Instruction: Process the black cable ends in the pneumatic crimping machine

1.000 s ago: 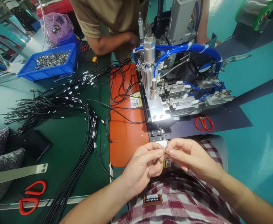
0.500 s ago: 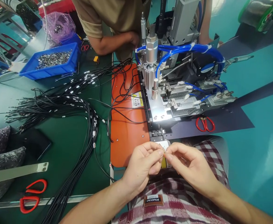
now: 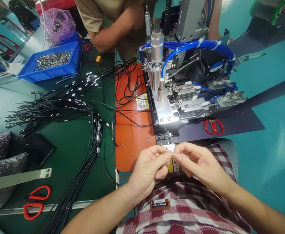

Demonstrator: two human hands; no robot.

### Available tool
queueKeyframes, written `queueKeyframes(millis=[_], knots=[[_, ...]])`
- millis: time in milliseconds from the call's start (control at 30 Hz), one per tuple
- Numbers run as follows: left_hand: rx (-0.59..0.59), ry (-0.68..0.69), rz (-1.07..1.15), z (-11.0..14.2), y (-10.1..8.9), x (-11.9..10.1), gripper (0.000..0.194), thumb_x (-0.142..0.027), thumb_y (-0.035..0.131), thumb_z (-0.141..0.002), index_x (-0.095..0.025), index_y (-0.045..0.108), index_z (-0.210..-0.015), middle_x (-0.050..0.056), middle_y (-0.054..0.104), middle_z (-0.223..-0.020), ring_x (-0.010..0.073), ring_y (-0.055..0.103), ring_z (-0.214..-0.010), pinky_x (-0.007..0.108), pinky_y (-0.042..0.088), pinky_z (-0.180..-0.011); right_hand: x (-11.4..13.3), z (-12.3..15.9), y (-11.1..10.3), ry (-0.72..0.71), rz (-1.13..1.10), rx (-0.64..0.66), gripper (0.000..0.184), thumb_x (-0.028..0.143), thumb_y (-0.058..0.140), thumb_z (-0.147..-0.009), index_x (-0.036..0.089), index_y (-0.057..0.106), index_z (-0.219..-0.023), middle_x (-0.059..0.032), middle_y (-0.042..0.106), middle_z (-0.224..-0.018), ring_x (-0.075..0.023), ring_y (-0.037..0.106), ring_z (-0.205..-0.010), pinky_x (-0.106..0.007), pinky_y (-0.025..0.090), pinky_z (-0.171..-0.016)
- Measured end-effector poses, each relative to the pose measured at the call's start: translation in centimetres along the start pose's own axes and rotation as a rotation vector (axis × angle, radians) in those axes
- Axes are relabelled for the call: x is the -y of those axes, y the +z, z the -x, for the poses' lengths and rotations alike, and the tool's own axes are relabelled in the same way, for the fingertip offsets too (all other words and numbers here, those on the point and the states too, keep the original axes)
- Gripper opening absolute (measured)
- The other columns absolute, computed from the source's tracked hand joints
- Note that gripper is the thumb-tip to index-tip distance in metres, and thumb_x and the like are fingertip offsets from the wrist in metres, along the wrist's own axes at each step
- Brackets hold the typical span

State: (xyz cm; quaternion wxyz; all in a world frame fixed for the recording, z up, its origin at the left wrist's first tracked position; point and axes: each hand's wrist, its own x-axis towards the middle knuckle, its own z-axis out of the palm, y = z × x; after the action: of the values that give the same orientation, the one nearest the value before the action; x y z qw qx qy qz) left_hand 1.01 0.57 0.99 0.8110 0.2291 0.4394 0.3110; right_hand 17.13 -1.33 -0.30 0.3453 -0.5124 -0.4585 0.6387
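Note:
My left hand (image 3: 148, 169) and my right hand (image 3: 198, 162) meet fingertip to fingertip in front of my chest. Both pinch a tiny thin wire end (image 3: 172, 156) between thumb and forefinger. They hover just below the front of a metal pneumatic machine (image 3: 171, 104) with blue air hoses (image 3: 193, 47). An orange plate (image 3: 130, 133) lies to the left of the machine. A big bundle of black cables (image 3: 84, 130) with small metal ends spreads across the green mat (image 3: 66, 152) to my left.
Red scissors (image 3: 36, 201) lie at the near left beside a metal strip (image 3: 18, 179). Another red pair of scissors (image 3: 213, 126) lies right of the machine. A blue bin (image 3: 51, 61) of metal parts stands far left. Another person's arm (image 3: 113, 32) leans behind the machine.
My hands stay pinched together and have shifted slightly up. The other person's arm behind the machine has lifted and bent.

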Motion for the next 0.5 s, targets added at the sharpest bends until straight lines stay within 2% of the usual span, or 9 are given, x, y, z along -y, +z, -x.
queueKeyframes(millis=[67,167,333,433,500], knots=[[0.024,-0.001,0.016,0.0,0.0,-0.1,0.015,-0.021,0.068,-0.079,-0.012,0.056,-0.076,-0.005,0.05,-0.056,-0.002,0.031,-0.035,0.014,0.016,-0.038,-0.1,-0.1,-0.3,0.044,-0.086,0.08,0.023,0.039,0.054,-0.091,0.018,0.054,-0.081,0.0063,0.043,-0.058,-0.0069,0.037,-0.044,-0.02,0.028,-0.041],[0.049,-0.009,0.017,0.1,-0.1,-0.2,0.015,-0.02,0.068,-0.078,-0.012,0.055,-0.075,-0.004,0.052,-0.059,-0.002,0.032,-0.035,0.014,0.016,-0.038,0.1,-0.5,-0.9,0.017,-0.111,0.153,0.024,0.041,0.053,-0.092,0.019,0.052,-0.083,0.0065,0.04,-0.06,-0.007,0.035,-0.046,-0.02,0.027,-0.042],[0.109,-0.077,-0.023,0.3,-0.1,-0.4,0.015,-0.018,0.069,-0.077,-0.013,0.055,-0.074,-0.006,0.047,-0.056,-0.0016,0.029,-0.036,0.015,0.016,-0.037,1.4,-1.6,-2.5,-0.204,0.147,0.251,0.022,0.036,0.053,-0.092,0.019,0.054,-0.078,0.0007,0.05,-0.071,-0.012,0.044,-0.062,-0.024,0.039,-0.056],[0.096,-0.083,-0.033,0.3,0.0,-0.3,0.014,-0.018,0.068,-0.077,-0.013,0.055,-0.074,-0.005,0.048,-0.056,-0.0015,0.03,-0.036,0.015,0.015,-0.037,2.1,-1.9,-3.0,-0.251,0.236,0.32,0.021,0.032,0.05,-0.093,0.019,0.053,-0.077,-0.0004,0.053,-0.07,-0.0124,0.045,-0.061,-0.024,0.04,-0.056],[0.064,-0.062,-0.038,0.3,0.1,-0.3,0.014,-0.019,0.067,-0.078,-0.013,0.055,-0.074,-0.005,0.048,-0.056,-0.0016,0.03,-0.036,0.015,0.014,-0.037,2.2,-1.9,-3.0,-0.264,0.287,0.303,0.02,0.03,0.048,-0.093,0.019,0.053,-0.078,-0.0008,0.054,-0.071,-0.0124,0.046,-0.06,-0.024,0.039,-0.054]])
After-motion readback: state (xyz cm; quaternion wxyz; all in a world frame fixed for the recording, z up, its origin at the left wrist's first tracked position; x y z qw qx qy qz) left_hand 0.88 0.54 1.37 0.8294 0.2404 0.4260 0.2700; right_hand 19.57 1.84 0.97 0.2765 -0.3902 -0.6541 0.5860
